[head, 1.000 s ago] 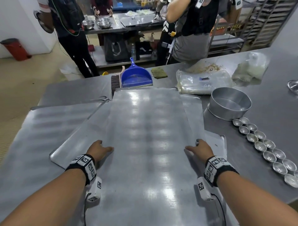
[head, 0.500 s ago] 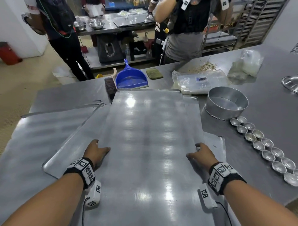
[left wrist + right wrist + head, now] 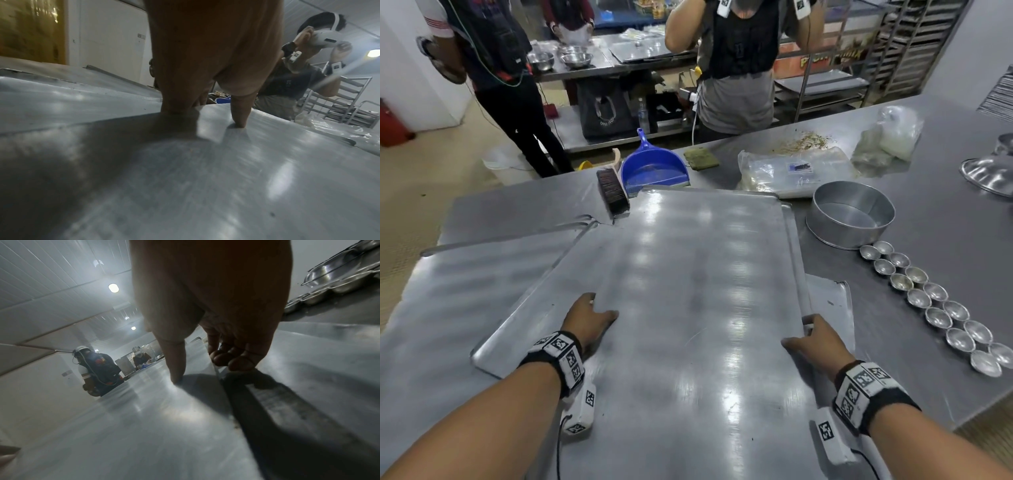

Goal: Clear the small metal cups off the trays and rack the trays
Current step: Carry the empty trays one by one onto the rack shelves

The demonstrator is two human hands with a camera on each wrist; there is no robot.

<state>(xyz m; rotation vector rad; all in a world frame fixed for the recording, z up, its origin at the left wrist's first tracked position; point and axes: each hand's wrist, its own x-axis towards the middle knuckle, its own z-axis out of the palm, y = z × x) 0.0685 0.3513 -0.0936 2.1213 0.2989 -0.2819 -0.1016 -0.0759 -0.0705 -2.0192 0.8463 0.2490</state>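
A large flat metal tray (image 3: pixel 695 308) lies on top of other trays (image 3: pixel 524 318) in front of me. My left hand (image 3: pixel 589 318) grips its left edge, thumb (image 3: pixel 240 113) pressed on top and fingers under the rim. My right hand (image 3: pixel 815 339) grips the right edge the same way, thumb (image 3: pixel 176 366) on the surface and fingers (image 3: pixel 232 358) curled beneath. The tray (image 3: pixel 205 178) fills both wrist views (image 3: pixel 144 418). Several small metal cups (image 3: pixel 935 301) stand in a double row on the table to the right, off the trays, with the cups (image 3: pixel 314 296) also behind my right hand.
Beyond the tray are a round cake pan (image 3: pixel 852 216), a blue dustpan (image 3: pixel 654 168), a brush (image 3: pixel 613 192) and plastic bags (image 3: pixel 791 171). A person (image 3: pixel 739 68) stands across the table. A tray rack (image 3: pixel 921 44) is at the far right, another person at far left.
Both hands have shifted toward me along the tray's side edges, still holding it. The brush beside the dustpan has come into fuller view.
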